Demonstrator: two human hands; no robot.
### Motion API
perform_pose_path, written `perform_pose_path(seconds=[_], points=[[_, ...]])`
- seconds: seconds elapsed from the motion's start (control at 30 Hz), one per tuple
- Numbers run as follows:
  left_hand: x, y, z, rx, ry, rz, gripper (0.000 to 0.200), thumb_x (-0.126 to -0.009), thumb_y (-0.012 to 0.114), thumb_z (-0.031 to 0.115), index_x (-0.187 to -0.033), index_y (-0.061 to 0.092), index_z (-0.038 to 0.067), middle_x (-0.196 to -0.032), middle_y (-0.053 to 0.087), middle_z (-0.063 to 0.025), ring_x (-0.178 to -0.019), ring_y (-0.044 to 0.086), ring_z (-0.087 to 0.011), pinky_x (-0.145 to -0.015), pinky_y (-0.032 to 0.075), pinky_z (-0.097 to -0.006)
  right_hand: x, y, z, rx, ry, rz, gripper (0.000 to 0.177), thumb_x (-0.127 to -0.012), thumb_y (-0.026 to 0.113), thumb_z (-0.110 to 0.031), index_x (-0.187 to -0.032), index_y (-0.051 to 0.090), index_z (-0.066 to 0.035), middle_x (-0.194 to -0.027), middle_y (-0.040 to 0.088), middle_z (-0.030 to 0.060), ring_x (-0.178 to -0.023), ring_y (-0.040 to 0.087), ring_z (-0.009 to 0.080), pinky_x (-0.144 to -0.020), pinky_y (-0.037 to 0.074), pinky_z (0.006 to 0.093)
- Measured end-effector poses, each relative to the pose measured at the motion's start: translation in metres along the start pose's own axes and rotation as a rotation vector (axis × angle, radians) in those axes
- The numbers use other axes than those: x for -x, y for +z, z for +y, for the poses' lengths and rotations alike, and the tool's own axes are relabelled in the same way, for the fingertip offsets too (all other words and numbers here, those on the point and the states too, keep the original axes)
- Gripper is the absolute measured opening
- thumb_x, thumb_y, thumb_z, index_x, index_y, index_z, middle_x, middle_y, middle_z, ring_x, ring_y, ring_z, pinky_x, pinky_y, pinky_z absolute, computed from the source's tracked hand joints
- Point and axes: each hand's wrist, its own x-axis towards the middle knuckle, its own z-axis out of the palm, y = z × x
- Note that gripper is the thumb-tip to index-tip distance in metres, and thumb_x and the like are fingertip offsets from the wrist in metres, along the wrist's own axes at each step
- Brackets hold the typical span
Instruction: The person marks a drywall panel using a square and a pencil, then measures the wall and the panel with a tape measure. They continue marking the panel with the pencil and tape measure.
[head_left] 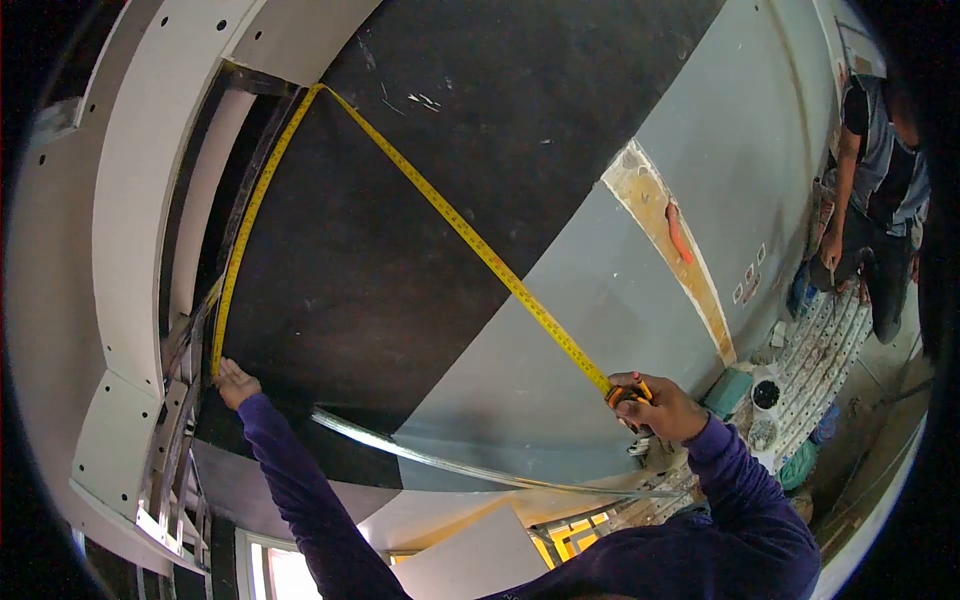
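Note:
My right hand (668, 410) is wrapped around the tape measure (618, 395). A red-and-yellow pencil-like stick (642, 386) also pokes out of that hand. From the case, the yellow tape blade (480, 250) runs up to the left, bends sharply at the top corner, then comes down along the dark edge of the recess. My left hand (238, 384) is raised at the blade's lower end, its fingertips pinching it against the edge. A white perforated board (130, 210) with dark screw holes borders the recess. Behind the blade is a black and grey wall (400, 270).
A long shiny metal strip (450, 462) curves below my hands. At right, a person (880, 190) is by a spotted plank platform (830, 345) carrying white buckets (766, 394). An orange pipe (679, 234) sticks out of a wall cutout (650, 200). Metal framing (180, 450) stands at left.

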Motion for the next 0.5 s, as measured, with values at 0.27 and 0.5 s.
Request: perform_pose_path(seconds=[0.27,0.5], points=[[-0.034,-0.042,-0.021,-0.375,0.167,-0.188,0.044,-0.101,0.029,0.018,-0.138,0.041,-0.002,-0.148,0.042,-0.0118,-0.137,0.04,-0.02,-0.115,0.033,-0.0301,0.002,0.0,0.0,-0.009,0.016,0.033,0.029,-0.093,0.062,-0.02,-0.119,0.058,-0.009,-0.075,0.051,-0.0037,-0.063,0.045,0.0055,-0.057,0.039,0.0218],[0.006,0.007,0.001,0.064,-0.045,0.022,0.042,-0.102,0.03,0.019,-0.136,0.042,-0.003,-0.145,0.045,-0.0148,-0.134,0.044,-0.0227,-0.114,0.035,-0.0319,0.008,0.004,-0.008,0.007,-0.008,0.052,0.026,-0.092,0.063,-0.017,-0.116,0.059,-0.009,-0.074,0.051,-0.004,-0.062,0.045,0.0049,-0.055,0.039,0.0218]])
